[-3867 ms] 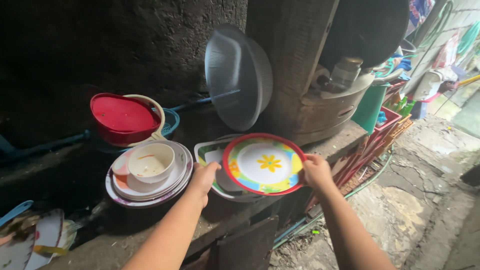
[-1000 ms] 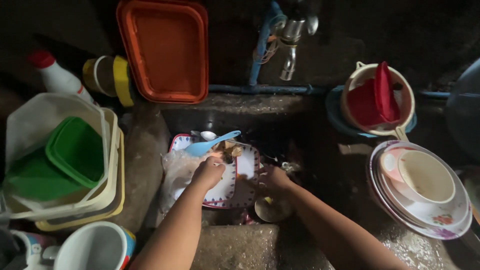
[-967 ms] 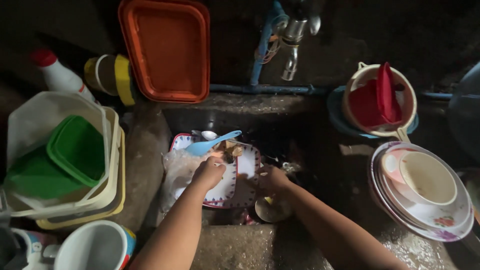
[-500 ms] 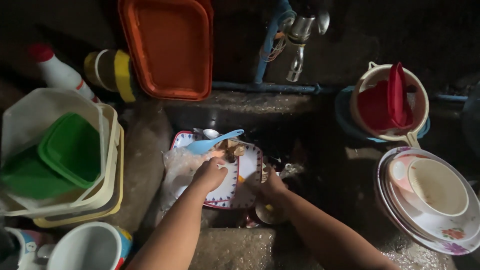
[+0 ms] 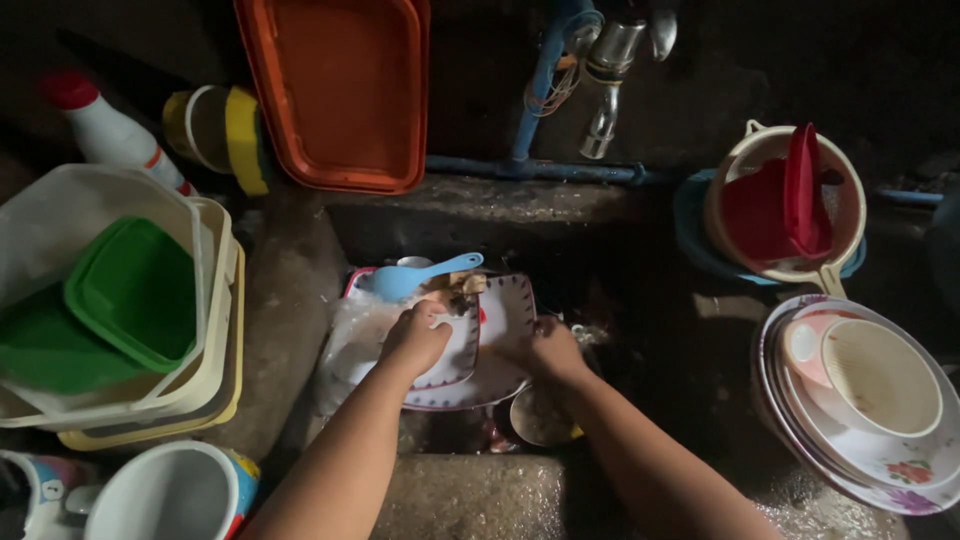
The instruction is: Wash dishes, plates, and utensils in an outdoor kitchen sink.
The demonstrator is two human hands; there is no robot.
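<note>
- Gripping the near edge of the small plate (image 5: 455, 345) with the left hand (image 5: 415, 340), fingers curled closed over the rim.
- Gripping the right edge of the big plate (image 5: 505, 320) with the right hand (image 5: 553, 347), fingers wrapped shut on it.
- Sitting stacked in the dark sink (image 5: 640, 300), two square white plates with patterned borders, the small one on top.
- Lying across the far edge of the plates, one blue spoon (image 5: 415, 277) beside some food scraps.
- Lying crumpled just left of the plates, one clear bag (image 5: 345, 335).
- Resting low in the sink just below the right hand, one round bowl (image 5: 540, 420), partly hidden.
- Hanging above the sink, one metal tap (image 5: 610, 75) on a blue pipe.
- Leaning on the back wall, one orange tray (image 5: 335, 90).
- Standing at left, one white bottle (image 5: 100, 125) with a red cap, nested tubs holding two green lids (image 5: 120, 300), one mug (image 5: 170, 495).
- Sitting at right, one cream strainer (image 5: 775, 205) holding red pieces, and one plate stack (image 5: 850, 450) topped by one bowl.
</note>
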